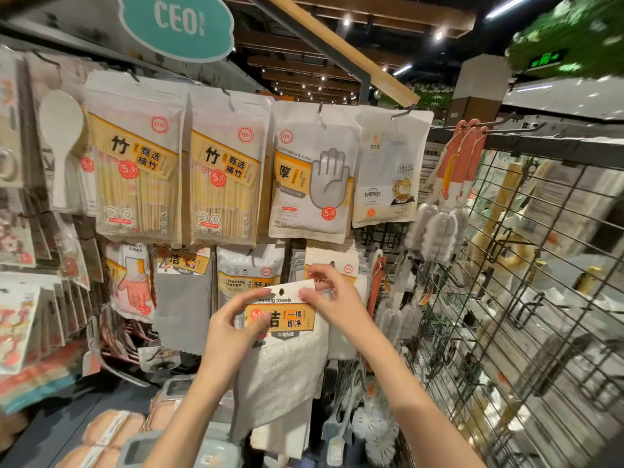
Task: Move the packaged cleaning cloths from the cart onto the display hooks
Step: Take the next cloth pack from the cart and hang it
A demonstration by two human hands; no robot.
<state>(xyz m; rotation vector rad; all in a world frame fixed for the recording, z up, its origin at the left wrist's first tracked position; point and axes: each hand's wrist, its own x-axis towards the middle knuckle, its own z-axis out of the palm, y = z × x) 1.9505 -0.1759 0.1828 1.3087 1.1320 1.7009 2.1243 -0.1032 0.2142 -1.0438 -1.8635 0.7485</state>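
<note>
A pack of cleaning towels [282, 336] is held up in front of the lower row of the display, a little below the centre of the view. Its white header card carries a hang hole and the words "cleaning towels", with an orange label and a red 5.9 price dot beneath; the pale cloth hangs down from the card toward 6 o'clock.

The left hand [233, 327] pinches the card's left edge at its 9 o'clock side, thumb on the front across the label. The right hand [332, 297] pinches the card's upper right corner at about 2 o'clock, thumb on the front, fingers curled behind. Both forearms rise from the bottom edge.

Directly behind the pack, at 12 o'clock from it, hangs a cleaning sponge pack [250, 270], and behind the right hand a stack of similar white-carded packs [337, 261]. At 9 o'clock from the pack is a grey cloth pack [184, 298], then a household gloves pack [130, 282] farther left.

The upper row holds two bamboo chopstick packs [135, 163] [223, 170] at 11 o'clock, a disposable gloves pack [312, 173] at 12 o'clock and a cartoon-printed pouch [388, 167] at 1 o'clock. Bottle brushes [439, 228] hang at 2 o'clock beside a wire grid panel [526, 298] filling the 3 o'clock side. A teal CEO sign [177, 23] sits overhead.
</note>
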